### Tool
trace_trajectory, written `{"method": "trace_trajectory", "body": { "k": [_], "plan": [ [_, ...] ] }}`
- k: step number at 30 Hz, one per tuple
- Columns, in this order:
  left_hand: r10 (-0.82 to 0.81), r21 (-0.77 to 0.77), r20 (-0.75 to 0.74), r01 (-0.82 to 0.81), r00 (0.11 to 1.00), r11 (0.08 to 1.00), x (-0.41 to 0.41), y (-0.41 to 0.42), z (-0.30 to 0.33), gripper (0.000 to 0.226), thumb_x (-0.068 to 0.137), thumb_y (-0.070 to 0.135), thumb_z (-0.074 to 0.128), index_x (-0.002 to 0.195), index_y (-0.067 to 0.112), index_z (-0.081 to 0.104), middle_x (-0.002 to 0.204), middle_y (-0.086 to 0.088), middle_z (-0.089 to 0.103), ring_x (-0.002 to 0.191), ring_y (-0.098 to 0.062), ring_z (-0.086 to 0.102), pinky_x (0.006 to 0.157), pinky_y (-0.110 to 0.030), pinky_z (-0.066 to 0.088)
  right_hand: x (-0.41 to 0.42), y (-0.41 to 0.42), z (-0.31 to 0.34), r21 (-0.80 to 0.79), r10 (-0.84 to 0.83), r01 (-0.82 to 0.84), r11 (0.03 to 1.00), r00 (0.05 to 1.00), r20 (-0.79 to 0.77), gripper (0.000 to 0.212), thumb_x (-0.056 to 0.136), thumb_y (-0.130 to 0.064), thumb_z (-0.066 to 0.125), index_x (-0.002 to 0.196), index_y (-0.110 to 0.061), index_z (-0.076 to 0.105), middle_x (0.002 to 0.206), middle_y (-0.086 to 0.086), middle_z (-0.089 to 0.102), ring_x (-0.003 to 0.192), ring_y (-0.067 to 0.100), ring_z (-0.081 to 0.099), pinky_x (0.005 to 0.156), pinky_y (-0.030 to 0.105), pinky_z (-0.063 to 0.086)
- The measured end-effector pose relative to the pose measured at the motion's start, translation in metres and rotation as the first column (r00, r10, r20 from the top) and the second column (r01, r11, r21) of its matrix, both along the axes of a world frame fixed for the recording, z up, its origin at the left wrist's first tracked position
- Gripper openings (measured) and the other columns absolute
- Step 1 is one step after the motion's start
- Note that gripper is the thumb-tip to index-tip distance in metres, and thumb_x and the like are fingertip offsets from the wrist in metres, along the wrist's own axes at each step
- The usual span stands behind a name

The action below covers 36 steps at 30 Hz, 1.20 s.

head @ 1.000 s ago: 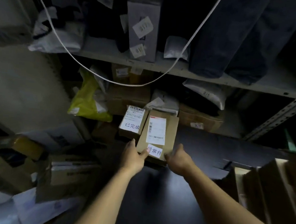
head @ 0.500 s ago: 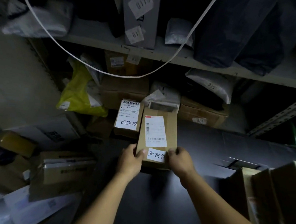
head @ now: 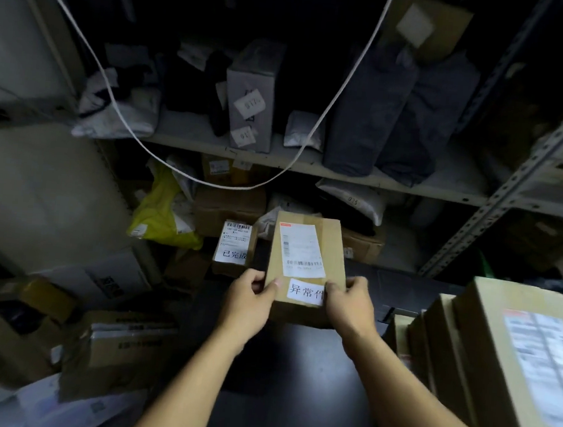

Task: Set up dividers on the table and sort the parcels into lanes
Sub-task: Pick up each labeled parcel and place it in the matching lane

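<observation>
A brown cardboard box (head: 308, 247) with a shipping label and a white tag reading 异常件 stands on end at the far side of the dark table (head: 291, 386). My left hand (head: 251, 296) grips its lower left edge, thumb on the front face. My right hand (head: 348, 304) grips its lower right edge, thumb over the tag's end. Just left of it stands a smaller box (head: 234, 248) tagged 已完成, touched by neither hand. Several cardboard parcels (head: 517, 360) stand in a row at the table's right side.
Metal shelving (head: 311, 171) behind the table holds grey bags and boxes. A white cable (head: 207, 180) sags across it. A yellow bag (head: 159, 215) lies at the left. Cardboard boxes (head: 119, 345) and white mailers are piled on the floor at the left.
Both hands closed round the tagged box's lower edges. The box now stands straighter and sits nearer to me. The view tilted up, showing more shelving.
</observation>
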<state>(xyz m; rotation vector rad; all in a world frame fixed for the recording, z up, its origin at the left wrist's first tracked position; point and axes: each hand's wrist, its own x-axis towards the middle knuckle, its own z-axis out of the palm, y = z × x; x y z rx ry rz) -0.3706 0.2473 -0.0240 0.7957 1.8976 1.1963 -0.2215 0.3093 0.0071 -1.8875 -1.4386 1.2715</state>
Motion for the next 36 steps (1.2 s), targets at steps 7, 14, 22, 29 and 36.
{"method": "trace_trajectory", "body": {
  "k": [7,14,22,29,36],
  "plan": [
    [0.116,0.149,-0.094,-0.102,0.989,0.984,0.054,-0.046,0.097,0.012,0.089,0.030,0.068,0.084,0.020,0.067,0.082,0.009,0.069,0.071,-0.002,0.059,0.050,-0.006,0.038,0.042,-0.037,0.094,0.101,0.052,-0.053,0.993,0.999,0.017,0.033,0.098,-0.020,0.045,0.126,-0.005,0.038,0.128,0.017,0.056,0.095,0.026,0.052,0.075,0.032,0.040],
    [0.290,0.256,-0.141,-0.248,0.947,0.934,0.118,-0.113,0.181,0.020,0.087,0.036,0.066,0.078,0.018,0.067,0.075,0.008,0.066,0.067,-0.011,0.056,0.059,-0.026,0.040,0.109,-0.089,0.188,0.166,0.235,-0.246,0.955,0.969,0.082,0.049,0.093,-0.020,0.051,0.135,-0.001,0.038,0.132,0.015,0.055,0.109,0.030,0.057,0.070,0.028,0.037],
    [0.222,0.332,-0.133,-0.168,0.966,0.928,0.191,-0.156,0.249,0.024,0.084,0.036,0.064,0.073,0.015,0.064,0.065,0.006,0.063,0.063,-0.016,0.056,0.059,-0.030,0.043,0.200,-0.128,0.261,0.258,0.323,-0.334,0.907,0.943,0.083,0.027,0.081,-0.024,0.055,0.100,-0.006,0.062,0.100,0.010,0.070,0.089,0.027,0.069,0.078,0.040,0.059],
    [0.164,0.369,-0.163,-0.094,0.973,0.924,0.243,-0.173,0.280,0.036,0.065,0.058,0.060,0.062,0.022,0.061,0.053,0.010,0.057,0.057,-0.021,0.052,0.057,-0.035,0.040,0.270,-0.147,0.282,0.348,0.291,-0.307,0.886,0.952,0.100,0.041,0.079,-0.042,0.055,0.099,-0.007,0.063,0.096,0.009,0.071,0.086,0.024,0.071,0.080,0.042,0.061],
    [0.251,0.449,-0.212,-0.134,0.944,0.883,0.314,-0.181,0.321,0.033,0.085,0.042,0.062,0.065,0.016,0.056,0.053,0.010,0.051,0.054,-0.013,0.047,0.051,-0.027,0.035,0.336,-0.149,0.325,0.474,0.358,-0.379,0.795,0.923,0.138,0.039,0.089,-0.042,0.053,0.095,-0.006,0.067,0.092,0.007,0.069,0.082,0.019,0.067,0.072,0.038,0.057]
  ]
}}
